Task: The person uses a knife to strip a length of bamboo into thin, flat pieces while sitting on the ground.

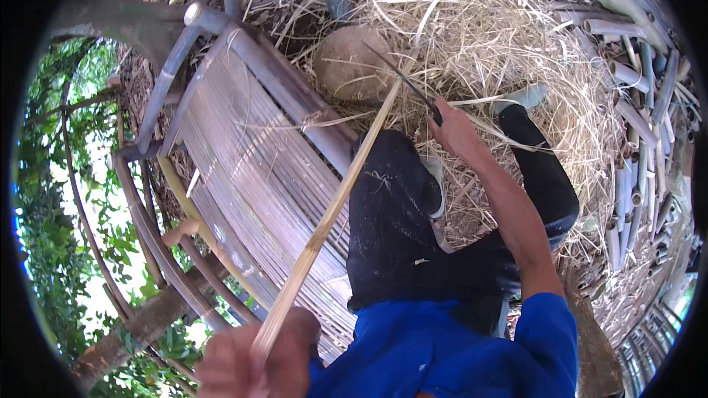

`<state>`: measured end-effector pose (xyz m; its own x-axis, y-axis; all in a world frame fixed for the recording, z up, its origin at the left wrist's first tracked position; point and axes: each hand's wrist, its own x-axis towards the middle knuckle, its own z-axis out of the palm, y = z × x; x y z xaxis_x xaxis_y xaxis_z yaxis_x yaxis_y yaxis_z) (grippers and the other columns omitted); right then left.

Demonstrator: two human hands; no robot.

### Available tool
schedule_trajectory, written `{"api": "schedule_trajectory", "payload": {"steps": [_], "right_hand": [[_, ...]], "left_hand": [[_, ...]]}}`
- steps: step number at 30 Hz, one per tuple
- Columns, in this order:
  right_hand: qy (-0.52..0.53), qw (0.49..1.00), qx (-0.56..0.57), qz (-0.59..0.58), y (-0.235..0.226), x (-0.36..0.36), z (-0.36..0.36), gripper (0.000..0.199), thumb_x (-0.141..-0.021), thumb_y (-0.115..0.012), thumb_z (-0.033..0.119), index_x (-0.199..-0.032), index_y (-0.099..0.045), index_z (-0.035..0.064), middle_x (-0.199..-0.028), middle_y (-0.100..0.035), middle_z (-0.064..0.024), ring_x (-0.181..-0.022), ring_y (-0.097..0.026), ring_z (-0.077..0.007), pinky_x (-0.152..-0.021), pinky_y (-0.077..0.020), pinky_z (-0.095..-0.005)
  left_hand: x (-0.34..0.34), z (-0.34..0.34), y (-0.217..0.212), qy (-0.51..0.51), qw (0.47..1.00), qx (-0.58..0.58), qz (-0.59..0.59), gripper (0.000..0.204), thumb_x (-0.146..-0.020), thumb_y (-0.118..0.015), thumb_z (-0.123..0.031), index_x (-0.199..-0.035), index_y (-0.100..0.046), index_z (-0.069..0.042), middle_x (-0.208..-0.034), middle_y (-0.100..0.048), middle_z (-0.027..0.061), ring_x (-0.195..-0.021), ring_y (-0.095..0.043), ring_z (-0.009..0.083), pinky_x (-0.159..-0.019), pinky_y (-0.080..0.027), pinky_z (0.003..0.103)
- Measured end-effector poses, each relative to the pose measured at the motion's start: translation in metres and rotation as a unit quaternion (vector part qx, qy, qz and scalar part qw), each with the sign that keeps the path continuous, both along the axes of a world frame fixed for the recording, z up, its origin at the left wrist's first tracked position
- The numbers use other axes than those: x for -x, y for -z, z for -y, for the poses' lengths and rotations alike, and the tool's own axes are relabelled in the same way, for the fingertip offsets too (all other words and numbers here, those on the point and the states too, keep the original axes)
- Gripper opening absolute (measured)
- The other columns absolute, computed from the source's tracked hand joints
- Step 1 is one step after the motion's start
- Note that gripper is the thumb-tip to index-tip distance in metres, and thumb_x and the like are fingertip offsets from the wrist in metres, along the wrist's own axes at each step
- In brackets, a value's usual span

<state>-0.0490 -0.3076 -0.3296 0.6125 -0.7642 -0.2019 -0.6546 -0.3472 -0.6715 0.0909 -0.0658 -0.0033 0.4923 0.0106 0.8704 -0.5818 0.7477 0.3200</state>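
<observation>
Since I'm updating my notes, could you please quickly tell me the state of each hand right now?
Left hand: closed, holding the pale strip.
Right hand: closed, holding the long-bladed knife.

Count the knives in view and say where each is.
1: the dark knife in the right grip, upper centre, its blade appearing to cross the pale strip. Others could be hidden under straw.

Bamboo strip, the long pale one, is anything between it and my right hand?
Only the dark knife gripped in the right hand: it crosses the bamboo strip near its far end, though whether they touch, I can't tell. Nothing else visible stands between them.
</observation>
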Motion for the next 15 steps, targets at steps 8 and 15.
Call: {"api": "schedule_trajectory", "payload": {"steps": [8, 15], "right_hand": [[-0.076, 0.977, 0.141, 0.144, -0.062, -0.014, -0.039, 0.03, -0.095, -0.063, 0.026, -0.11, -0.047, 0.0057, -0.077, -0.064, -0.0191, -0.067, -0.067, -0.0398, -0.058, -0.0554, -0.0483], [0.051, 0.996, 0.063, -0.03, 0.011, 0.014, 0.008, 0.026, -0.092, -0.067, 0.021, -0.103, -0.049, 0.0059, -0.084, -0.065, -0.0218, -0.068, -0.067, -0.0406, -0.054, -0.0542, -0.0478]], "left_hand": [[-0.023, 0.088, 0.012, -0.004, 0.994, -0.079, 0.08, 0.052, -0.107, -0.025, -0.057, -0.087, -0.043, -0.012, -0.064, -0.045, 0.0019, -0.054, -0.041, 0.0121, -0.043, -0.033, 0.025], [-0.027, 0.108, 0.048, 0.011, 0.983, -0.163, 0.079, 0.037, -0.105, -0.038, -0.048, -0.098, -0.055, -0.015, -0.067, -0.052, 0.0013, -0.056, -0.048, 0.0153, -0.056, -0.043, 0.027]]}}
